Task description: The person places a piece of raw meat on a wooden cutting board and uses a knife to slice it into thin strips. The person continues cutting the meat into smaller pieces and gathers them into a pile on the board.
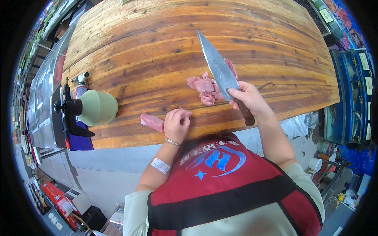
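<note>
My right hand [251,98] grips a large kitchen knife [218,65] by its wooden handle and the heel of the blade, tip pointing away from me. Under and left of the blade lie cut pieces of raw pink meat [205,87], and a longer raw piece [231,68] shows just beyond the blade. Near the table's front edge, my left hand [177,122] has its fingers curled around the end of raw meat; a bit of it shows at the fingertips. A thick raw chunk [152,122] extends to the left of this hand. Whether these are one piece is hidden.
The wooden table [141,59] spans the view before me. At its left end stand a pale green pump sprayer [99,107] and a torch head on a canister [81,82]. A glass-topped display case [44,94] adjoins the left side; blue-framed tanks [351,97] are at right.
</note>
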`<state>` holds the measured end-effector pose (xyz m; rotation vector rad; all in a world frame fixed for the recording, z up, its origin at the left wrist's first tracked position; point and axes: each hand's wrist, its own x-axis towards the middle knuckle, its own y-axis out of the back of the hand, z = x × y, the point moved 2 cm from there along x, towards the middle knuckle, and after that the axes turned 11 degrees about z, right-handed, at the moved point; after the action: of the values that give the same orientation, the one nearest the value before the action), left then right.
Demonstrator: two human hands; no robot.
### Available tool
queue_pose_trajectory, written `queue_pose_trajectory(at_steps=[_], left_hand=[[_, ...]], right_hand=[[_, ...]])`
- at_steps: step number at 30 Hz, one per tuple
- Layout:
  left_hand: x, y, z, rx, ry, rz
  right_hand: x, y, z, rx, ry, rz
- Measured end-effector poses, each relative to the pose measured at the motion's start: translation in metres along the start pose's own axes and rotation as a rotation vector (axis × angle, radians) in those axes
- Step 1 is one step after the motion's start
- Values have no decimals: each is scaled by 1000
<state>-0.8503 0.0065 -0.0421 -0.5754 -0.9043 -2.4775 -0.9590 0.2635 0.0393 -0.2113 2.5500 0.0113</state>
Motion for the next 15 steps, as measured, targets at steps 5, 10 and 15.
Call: queue_pose_trajectory(at_steps=[5, 10, 15], left_hand=[[19, -5, 12, -60, -32, 50], [25, -10, 7, 52, -196, -140], [25, -4, 5, -3, -143, -108]], right_hand=[[-24, -12, 1, -179, 122, 14], [-40, -26, 32, -473, 350, 62], [-60, -41, 46, -933, 829, 210]])
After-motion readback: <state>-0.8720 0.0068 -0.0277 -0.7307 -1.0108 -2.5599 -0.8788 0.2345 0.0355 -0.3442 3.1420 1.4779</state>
